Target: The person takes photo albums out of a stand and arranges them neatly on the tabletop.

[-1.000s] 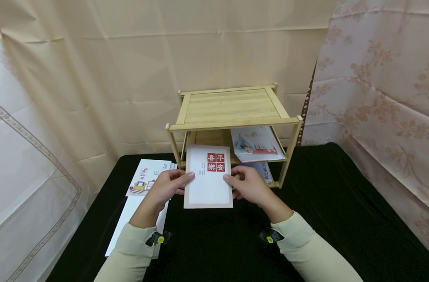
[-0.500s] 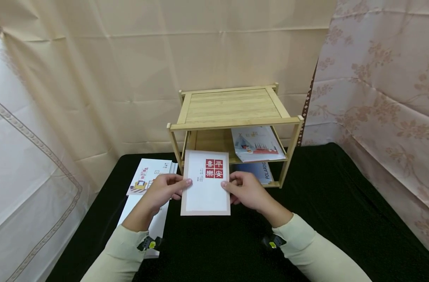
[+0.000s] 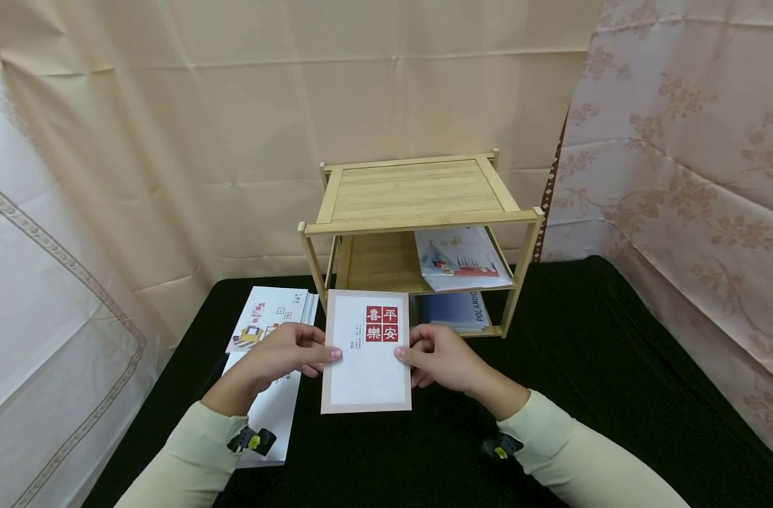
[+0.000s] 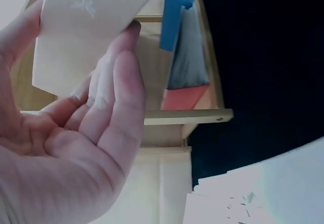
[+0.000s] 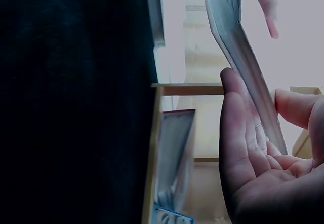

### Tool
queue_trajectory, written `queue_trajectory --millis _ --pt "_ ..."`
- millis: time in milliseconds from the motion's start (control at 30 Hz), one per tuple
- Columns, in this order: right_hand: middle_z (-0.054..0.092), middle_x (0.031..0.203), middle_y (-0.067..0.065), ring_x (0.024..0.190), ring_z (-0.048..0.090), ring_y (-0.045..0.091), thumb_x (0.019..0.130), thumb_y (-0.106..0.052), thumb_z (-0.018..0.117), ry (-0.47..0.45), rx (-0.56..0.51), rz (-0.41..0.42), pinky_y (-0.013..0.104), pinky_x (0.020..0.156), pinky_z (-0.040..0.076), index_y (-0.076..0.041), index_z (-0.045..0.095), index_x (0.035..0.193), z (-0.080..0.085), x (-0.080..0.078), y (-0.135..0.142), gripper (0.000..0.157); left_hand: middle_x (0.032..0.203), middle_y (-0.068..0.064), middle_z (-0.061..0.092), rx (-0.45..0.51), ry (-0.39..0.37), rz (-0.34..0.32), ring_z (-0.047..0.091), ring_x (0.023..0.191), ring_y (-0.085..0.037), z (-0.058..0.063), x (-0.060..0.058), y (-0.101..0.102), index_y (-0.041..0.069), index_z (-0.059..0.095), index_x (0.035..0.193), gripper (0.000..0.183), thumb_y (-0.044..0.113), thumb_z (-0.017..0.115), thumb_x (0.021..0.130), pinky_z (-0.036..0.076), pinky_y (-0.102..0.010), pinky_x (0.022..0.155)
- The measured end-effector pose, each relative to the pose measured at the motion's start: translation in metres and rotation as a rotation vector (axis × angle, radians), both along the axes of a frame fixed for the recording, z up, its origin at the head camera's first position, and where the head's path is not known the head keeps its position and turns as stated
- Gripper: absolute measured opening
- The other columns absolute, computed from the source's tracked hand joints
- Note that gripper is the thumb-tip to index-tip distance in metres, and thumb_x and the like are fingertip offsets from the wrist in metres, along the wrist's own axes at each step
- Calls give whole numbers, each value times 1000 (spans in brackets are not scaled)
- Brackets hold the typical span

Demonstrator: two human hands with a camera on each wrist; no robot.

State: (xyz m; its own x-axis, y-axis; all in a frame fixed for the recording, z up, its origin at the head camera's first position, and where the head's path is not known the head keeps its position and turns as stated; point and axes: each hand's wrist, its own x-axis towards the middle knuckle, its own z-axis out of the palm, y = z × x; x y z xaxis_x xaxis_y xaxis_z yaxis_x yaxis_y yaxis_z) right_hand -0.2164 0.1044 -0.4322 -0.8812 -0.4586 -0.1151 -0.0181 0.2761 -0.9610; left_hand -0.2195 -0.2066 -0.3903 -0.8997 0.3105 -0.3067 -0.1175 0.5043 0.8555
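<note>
A white book (image 3: 367, 381) with a pinkish border and red square characters is held up in front of the wooden rack, its cover facing the head camera. My left hand (image 3: 291, 356) pinches its left edge, thumb on the cover and fingers behind. On the opposite edge my right hand (image 3: 440, 360) pinches it the same way. The left wrist view shows the pale back of the book (image 4: 76, 46) between thumb and fingers. From the right wrist, its page edge (image 5: 248, 72) is seen above the right palm (image 5: 268, 188).
The wooden rack (image 3: 418, 190) stands at the back of the black cloth (image 3: 589, 381). A book with a tent picture (image 3: 459, 257) lies on its middle shelf, and a blue POLAROID book (image 3: 453, 309) below. Stacked white books (image 3: 278, 409) lie at the left, partly behind the left hand.
Both hands have drawn the book away from the rack and toward the person, so more of the middle and lower shelves shows. The grip looks the same throughout.
</note>
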Motion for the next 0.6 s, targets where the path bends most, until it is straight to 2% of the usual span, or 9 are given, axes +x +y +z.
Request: queue_trajectory --millis 267,467,600 --pt "77 91 9 75 77 30 98 -32 72 -30 -15 81 47 69 66 -2 63 120 -13 4 -2 38 101 -10 77 0 -71 -77 75 90 -25 -9 -1 -12 -2 68 121 51 34 83 88 64 -39 82" --pt "78 90 10 74 77 28 97 -32 72 -101 -29 86 40 66 66 0 64 120 -24 6 -4 40 100 -11 77 18 -126 -121 76 90 -26 -19 -3 -15 -3 69 115 46 32 83 88 65 -40 83" --pt "78 90 11 74 78 27 97 -32 73 -154 -45 93 38 65 65 0 64 118 -30 8 -10 39 98 -11 77 -19 -156 -124 76 88 -26 -23 -2 -20 -1 71 110 43 33 84 87 65 -40 83"
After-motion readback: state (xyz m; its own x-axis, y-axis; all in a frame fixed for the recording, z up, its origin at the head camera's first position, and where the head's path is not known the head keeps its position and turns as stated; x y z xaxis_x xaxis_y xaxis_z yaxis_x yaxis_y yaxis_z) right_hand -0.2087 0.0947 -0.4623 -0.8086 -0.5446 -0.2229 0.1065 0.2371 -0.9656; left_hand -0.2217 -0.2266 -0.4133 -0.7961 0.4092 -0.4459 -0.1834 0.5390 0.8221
